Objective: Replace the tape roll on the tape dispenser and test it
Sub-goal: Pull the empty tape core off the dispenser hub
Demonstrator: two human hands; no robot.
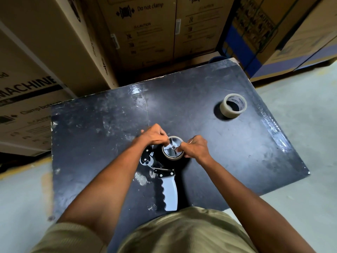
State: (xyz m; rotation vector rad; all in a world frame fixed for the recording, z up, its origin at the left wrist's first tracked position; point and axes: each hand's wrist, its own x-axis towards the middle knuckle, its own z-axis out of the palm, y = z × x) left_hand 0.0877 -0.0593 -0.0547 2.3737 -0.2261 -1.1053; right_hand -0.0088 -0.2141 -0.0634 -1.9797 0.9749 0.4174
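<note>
Black and scuffed, the table (237, 152) carries a tape dispenser (168, 187) lying flat near its near edge, grey handle toward the person. Both hands curl on the nearly spent roll (172, 148) on its hub: left hand (155, 135) pinching at the rim, right hand (196, 147) gripping the side. A fuller tape roll (233, 105) stands near the far right corner, well apart, bare tabletop between. Cardboard boxes (138, 33) crowd the far edge.

- Stacked brown cardboard boxes (138, 31) wall off the far edge of the scuffed black worktop (237, 152); I see no way through there.
- A loose clear tape roll (233, 105) stands alone at far right, open surface all round it.
- The grey-handled black tape dispenser (165, 172) lies mid-worktop between my forearms.
- Left worktop stretch is bare.
</note>
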